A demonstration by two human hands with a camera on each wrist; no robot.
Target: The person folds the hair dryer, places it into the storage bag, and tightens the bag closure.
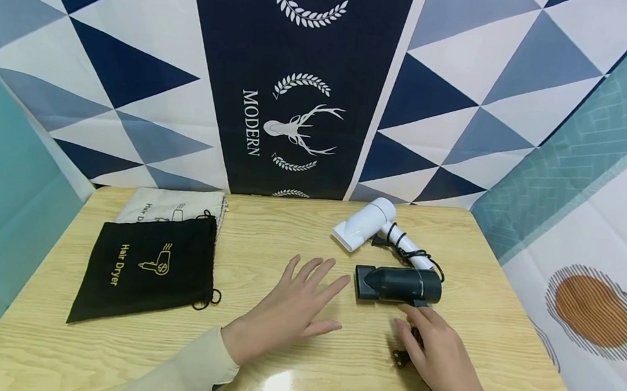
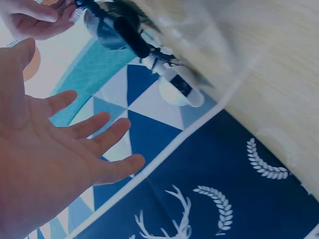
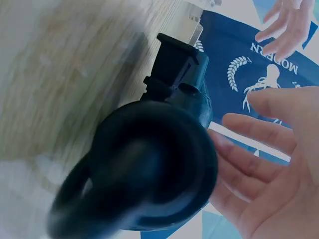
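A dark hair dryer [image 1: 398, 284] lies on the wooden table, its nozzle pointing left. Over its handle, my right hand [image 1: 440, 352] reaches in with relaxed fingers, the fingertips right at the handle. In the right wrist view, the rounded end of the handle [image 3: 154, 164] and its cord fill the foreground, and the fingers lie alongside rather than wrapped round it. A black plug [image 1: 401, 358] shows beside the right thumb. My left hand [image 1: 291, 313] hovers left of the dryer with fingers spread, holding nothing; its bare palm [image 2: 50, 154] shows in the left wrist view.
Behind the dark dryer lies a white hair dryer [image 1: 364, 225] with a black cord wound round its handle. At the left are a black drawstring pouch [image 1: 135, 285] marked "Hair Dryer" and a white pouch [image 1: 143, 201] partly beneath it. A patterned wall cloth [image 1: 305, 50] borders the table's back edge.
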